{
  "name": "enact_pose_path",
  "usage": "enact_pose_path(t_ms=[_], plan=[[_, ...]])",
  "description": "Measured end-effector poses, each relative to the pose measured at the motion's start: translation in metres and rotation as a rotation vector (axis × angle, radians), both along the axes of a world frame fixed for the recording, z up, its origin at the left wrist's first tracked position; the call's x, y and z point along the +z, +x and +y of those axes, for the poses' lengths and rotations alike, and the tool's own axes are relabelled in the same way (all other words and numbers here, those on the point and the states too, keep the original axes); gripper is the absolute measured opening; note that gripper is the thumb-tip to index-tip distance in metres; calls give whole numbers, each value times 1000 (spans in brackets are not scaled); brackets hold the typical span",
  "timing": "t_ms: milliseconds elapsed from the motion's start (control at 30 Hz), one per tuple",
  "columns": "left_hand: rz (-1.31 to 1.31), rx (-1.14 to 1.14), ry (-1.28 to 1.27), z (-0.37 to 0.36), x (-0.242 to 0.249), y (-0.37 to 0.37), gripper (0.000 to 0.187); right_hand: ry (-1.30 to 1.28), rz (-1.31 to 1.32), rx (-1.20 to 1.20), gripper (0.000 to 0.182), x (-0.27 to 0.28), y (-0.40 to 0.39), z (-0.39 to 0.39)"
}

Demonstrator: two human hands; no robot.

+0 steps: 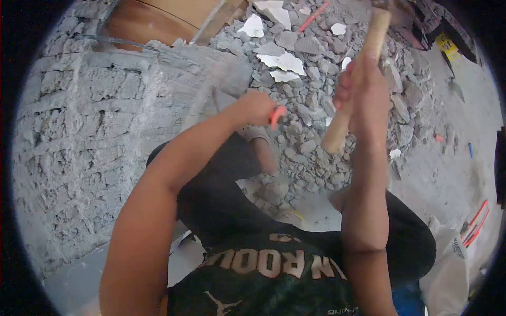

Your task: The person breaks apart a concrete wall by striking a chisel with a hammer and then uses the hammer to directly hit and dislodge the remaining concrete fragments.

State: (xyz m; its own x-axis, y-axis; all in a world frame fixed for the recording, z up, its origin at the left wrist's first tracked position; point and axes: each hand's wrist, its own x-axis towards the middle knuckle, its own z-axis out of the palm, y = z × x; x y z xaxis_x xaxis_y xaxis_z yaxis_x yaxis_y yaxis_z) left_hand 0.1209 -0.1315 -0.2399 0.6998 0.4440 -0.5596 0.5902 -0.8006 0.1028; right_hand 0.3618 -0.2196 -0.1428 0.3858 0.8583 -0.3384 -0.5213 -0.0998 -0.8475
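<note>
My left hand [255,108] is closed around a chisel, whose orange end [277,116] sticks out on the right side of the fist. Its tip is hard to make out near the rough grey wall [110,131], which has rows of grooves cut into it. My right hand [369,100] grips a hammer by its pale wooden handle [378,31], raised over the rubble. The hammer's head lies at the top edge of the view and is mostly cut off.
Broken grey rubble [311,142] with white flakes [284,62] covers the floor before me. A brown board [153,23] stands at the upper left. Red strips [477,224] and a white sack [448,268] lie at right. My bent legs frame the near area.
</note>
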Motion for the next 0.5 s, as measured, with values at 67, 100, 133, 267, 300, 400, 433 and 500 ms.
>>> enact_pose_path(t_ms=[67,100,133,267,300,400,433,500], plan=[[-51,-37,-10,-22,30,8,32,-51,18,53,48,2,-9,0],[-23,-77,-20,-27,46,11,31,-39,12,67,49,7,-13,0],[1,-117,-31,-29,60,16,30,-26,5,62,49,13,-16,-2],[-222,-59,203,-1,108,-13,29,-14,-14,111,52,33,-25,-19],[-322,11,271,12,118,-28,29,-8,-20,135,52,37,-26,-24],[-565,122,331,60,76,-91,30,18,-39,163,51,38,-29,-35],[-619,117,388,64,55,-104,31,3,-73,140,51,38,-29,-38],[-658,69,348,56,51,-95,31,7,-123,120,51,44,-27,-41]])
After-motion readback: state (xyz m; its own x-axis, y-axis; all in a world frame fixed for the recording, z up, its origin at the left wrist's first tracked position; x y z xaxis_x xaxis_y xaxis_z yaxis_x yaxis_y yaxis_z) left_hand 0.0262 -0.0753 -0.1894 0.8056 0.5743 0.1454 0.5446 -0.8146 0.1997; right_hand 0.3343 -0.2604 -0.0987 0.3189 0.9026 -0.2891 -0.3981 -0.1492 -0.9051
